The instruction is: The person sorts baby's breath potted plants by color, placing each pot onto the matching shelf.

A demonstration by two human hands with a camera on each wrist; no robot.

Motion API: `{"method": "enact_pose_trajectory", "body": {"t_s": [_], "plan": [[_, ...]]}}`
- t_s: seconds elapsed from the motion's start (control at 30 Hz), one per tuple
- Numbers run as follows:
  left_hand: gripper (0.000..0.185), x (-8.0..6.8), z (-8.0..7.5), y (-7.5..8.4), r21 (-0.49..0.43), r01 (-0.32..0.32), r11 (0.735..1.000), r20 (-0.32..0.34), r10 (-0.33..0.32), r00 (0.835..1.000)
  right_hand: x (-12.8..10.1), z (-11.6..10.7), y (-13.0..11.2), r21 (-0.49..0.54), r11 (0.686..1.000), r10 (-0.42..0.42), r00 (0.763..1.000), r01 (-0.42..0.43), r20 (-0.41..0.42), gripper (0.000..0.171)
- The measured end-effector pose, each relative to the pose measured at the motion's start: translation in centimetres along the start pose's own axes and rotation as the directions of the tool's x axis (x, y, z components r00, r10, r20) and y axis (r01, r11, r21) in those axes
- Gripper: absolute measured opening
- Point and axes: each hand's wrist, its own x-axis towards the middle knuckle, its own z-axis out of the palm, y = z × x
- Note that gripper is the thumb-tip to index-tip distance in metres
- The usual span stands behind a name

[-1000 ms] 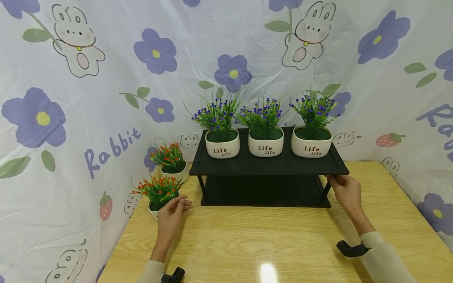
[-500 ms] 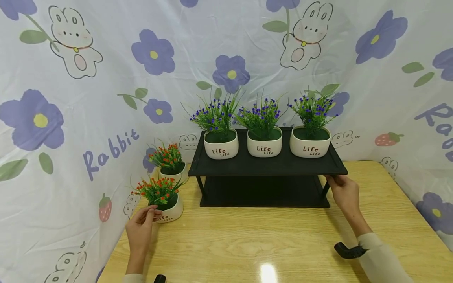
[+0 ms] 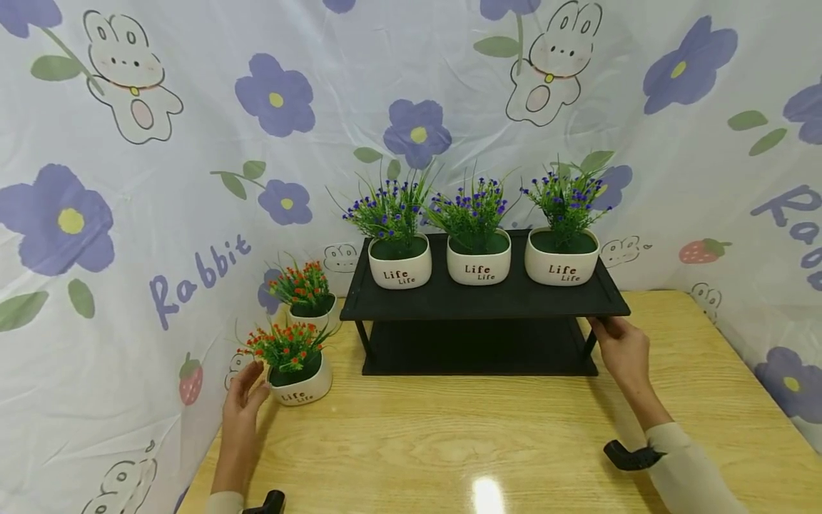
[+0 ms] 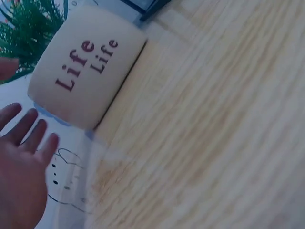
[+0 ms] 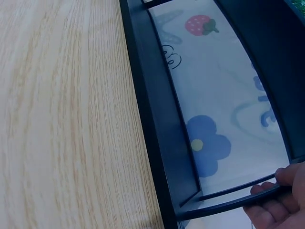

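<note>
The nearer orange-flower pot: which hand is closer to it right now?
Left. The left hand is open just beside the nearer orange-flower pot, on its left, apparently not touching it. The right hand is far across the table, holding the black shelf at its right end.

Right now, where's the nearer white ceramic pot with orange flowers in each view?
Head: the nearer white ceramic pot with orange flowers stands lower left on the wooden table, just right of the open left hand.
Left wrist: upper left, tilted in frame, "Life" lettering facing the camera, fingers just below it, apart.
Right wrist: not in it.
Shared landmark: the black two-tier shelf, which the right hand grips.
</note>
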Motion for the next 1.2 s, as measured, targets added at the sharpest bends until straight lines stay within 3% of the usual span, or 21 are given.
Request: {"method": "enact_pose_trajectory", "body": {"t_s": [0.13, 0.27, 0.5, 0.6, 0.9, 1.2], "plan": [[0.081, 0.6, -0.4, -0.5, -0.035, 0.048, 0.998, 0.217, -0.039, 0.975, 0.0, 0.0, 0.0, 0.009, 1.0, 0.005, 1.0, -0.005, -0.002, 0.03], [0.101, 1.1, -0.2, -0.9, -0.038, 0.083, 0.996, 0.315, -0.066, 0.947, -0.1, 0.0, 0.1, 0.007, 1.0, 0.003, 1.0, -0.003, 0.003, 0.03], [0.115, 1.6, 0.8, -0.8, 0.055, 0.153, 0.987, 0.299, -0.162, 0.94, 0.0, -0.1, 0.2, 0.006, 1.0, -0.003, 1.0, 0.002, 0.026, 0.032], [0.118, 1.7, 1.2, -0.7, 0.074, 0.182, 0.981, 0.312, -0.196, 0.93, -0.1, -0.2, 0.2, 0.013, 1.0, -0.004, 0.999, 0.004, 0.033, 0.034], [0.107, 2.0, 2.0, -1.2, 0.122, 0.116, 0.986, 0.288, -0.147, 0.946, -0.3, -0.1, 0.6, 0.044, 0.999, -0.002, 0.999, 0.0, 0.052, 0.035], [0.115, 2.2, 2.0, -0.9, 0.212, 0.142, 0.967, 0.327, -0.207, 0.922, -0.3, -0.2, 0.5, 0.05, 0.999, -0.003, 0.999, 0.001, 0.054, 0.034]]}}
